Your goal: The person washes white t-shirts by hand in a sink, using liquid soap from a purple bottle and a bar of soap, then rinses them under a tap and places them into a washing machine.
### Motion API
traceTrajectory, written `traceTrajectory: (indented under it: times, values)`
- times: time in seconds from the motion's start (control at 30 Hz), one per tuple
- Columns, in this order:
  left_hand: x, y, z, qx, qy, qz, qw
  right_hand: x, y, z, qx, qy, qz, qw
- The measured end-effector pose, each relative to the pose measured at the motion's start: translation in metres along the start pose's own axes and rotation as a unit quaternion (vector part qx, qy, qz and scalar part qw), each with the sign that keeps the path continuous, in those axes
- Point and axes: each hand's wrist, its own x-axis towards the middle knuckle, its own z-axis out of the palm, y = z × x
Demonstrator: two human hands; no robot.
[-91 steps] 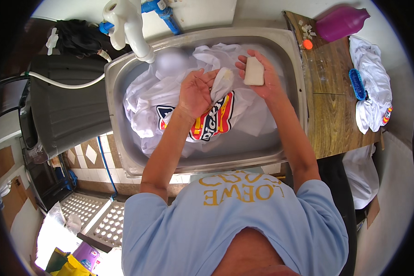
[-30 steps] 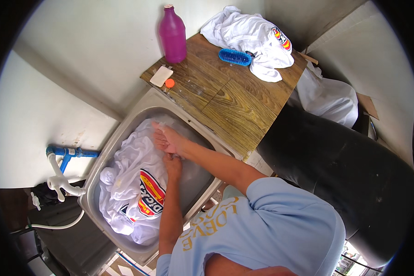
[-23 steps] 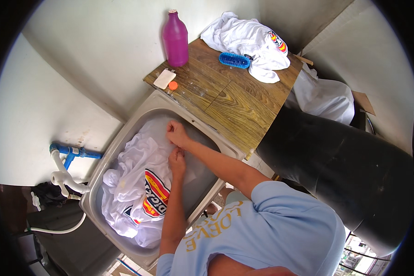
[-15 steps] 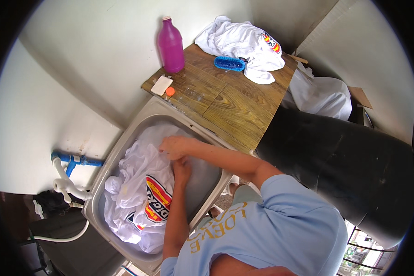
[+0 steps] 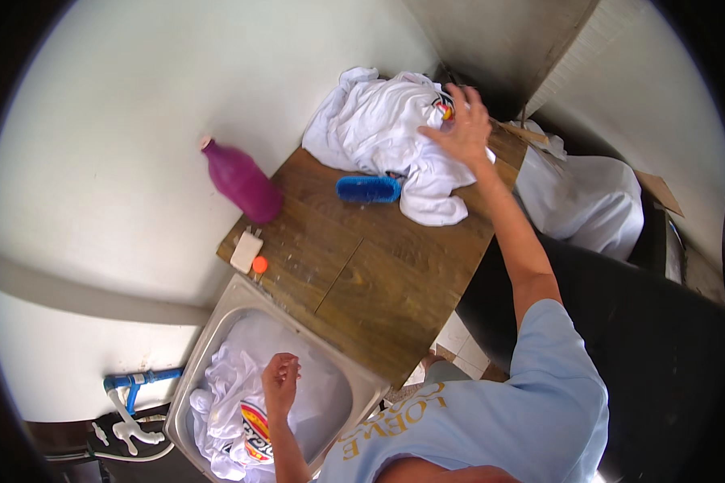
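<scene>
My right hand (image 5: 463, 130) reaches to the white shirt (image 5: 379, 121) heaped on the wooden tabletop. Its fingers are spread beside the shirt's coloured print; whether they touch the cloth I cannot tell. My left hand (image 5: 281, 381) is above the grey sink (image 5: 232, 299), fingers curled in loosely, with nothing visible in them. Below it another white garment (image 5: 221, 394) with a red and yellow print lies bunched in cloudy water. A blue scrub brush (image 5: 367, 190) rests against the shirt on the table, bristles facing up.
On the tabletop (image 5: 395, 282) stand a purple bottle (image 5: 242, 181), a pale soap bar (image 5: 246, 251) and an orange cap (image 5: 259, 264). A white tap (image 5: 133, 431) on blue pipe is left of the sink. A black padded surface (image 5: 604, 322) and a white bag (image 5: 584, 201) lie to the right.
My right hand has left the sink and moved up and right to the shirt on the table. The left hand has come off the wet garment. The view has shifted toward the table.
</scene>
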Motion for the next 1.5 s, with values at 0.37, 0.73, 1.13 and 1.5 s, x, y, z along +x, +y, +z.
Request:
traceTrajectory:
  times: [0.37, 0.73, 1.13, 1.5]
  values:
    - [0.275, 0.173, 0.154, 0.151, 0.011, 0.346, 0.926, -0.020, 0.059, 0.043, 0.235, -0.083, -0.027, 0.968]
    - [0.425, 0.213, 0.274, 0.151, -0.148, 0.307, 0.928, -0.012, 0.082, 0.051, 0.590, -0.130, 0.206, 0.770]
    - [0.250, 0.330, 0.304, -0.411, -0.152, 0.201, 0.876, 0.013, 0.183, 0.057, 0.642, -0.181, 0.245, 0.703]
    - [0.313, 0.195, 0.247, -0.259, -0.109, 0.085, 0.956, 0.043, 0.152, 0.136, 0.383, -0.137, 0.061, 0.911]
